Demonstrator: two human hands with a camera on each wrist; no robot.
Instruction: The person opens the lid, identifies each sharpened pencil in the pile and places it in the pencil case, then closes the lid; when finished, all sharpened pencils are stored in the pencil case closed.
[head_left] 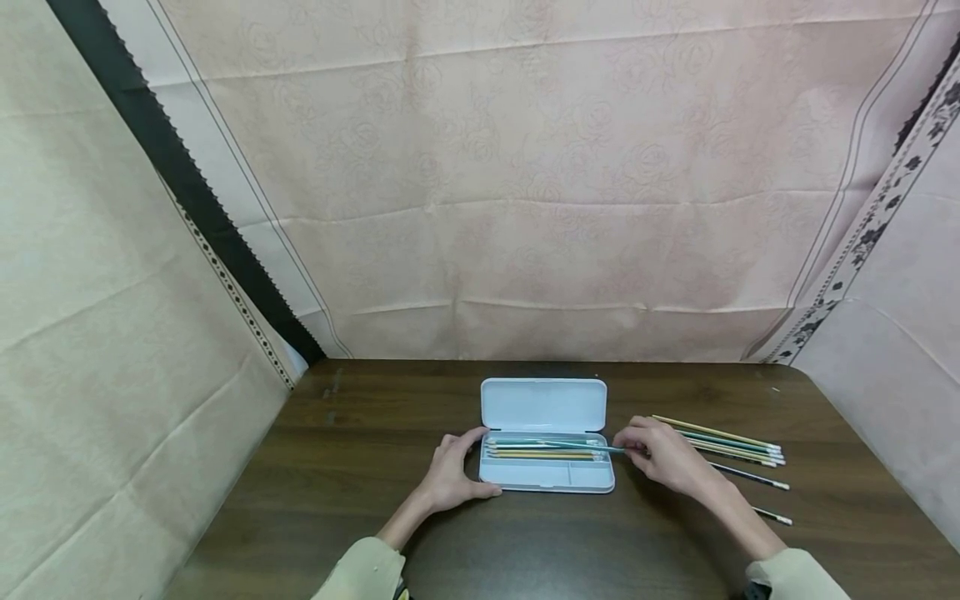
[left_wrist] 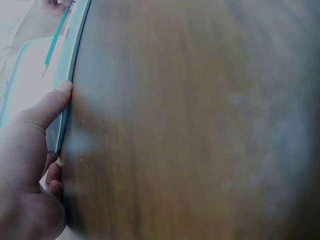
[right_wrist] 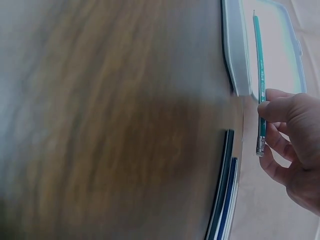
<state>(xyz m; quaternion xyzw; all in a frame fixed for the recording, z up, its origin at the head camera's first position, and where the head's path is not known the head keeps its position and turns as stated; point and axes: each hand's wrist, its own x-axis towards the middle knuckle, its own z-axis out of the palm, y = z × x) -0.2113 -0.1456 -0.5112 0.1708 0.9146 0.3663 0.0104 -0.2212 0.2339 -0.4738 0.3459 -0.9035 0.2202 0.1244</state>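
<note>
A light blue pencil case (head_left: 525,477) lies with its lid (head_left: 543,402) raised at the back. Yellow and green pencils (head_left: 536,455) lie side by side in its rear compartment. My left hand (head_left: 450,475) holds the case's left end, thumb at the front corner and forefinger at the back one. My right hand (head_left: 663,454) pinches a green pencil (right_wrist: 261,65) near its eraser end between thumb and fingers. That pencil points left, over the case; in the left wrist view its sharpened tip shows above the case.
Right of the case lies a loose group of yellow and green pencils (head_left: 731,446), partly behind my right hand. Two dark pencils (head_left: 750,476) with white ends lie nearer the front. The brown wooden table (head_left: 360,450) ends at a pale patterned cloth (head_left: 525,250).
</note>
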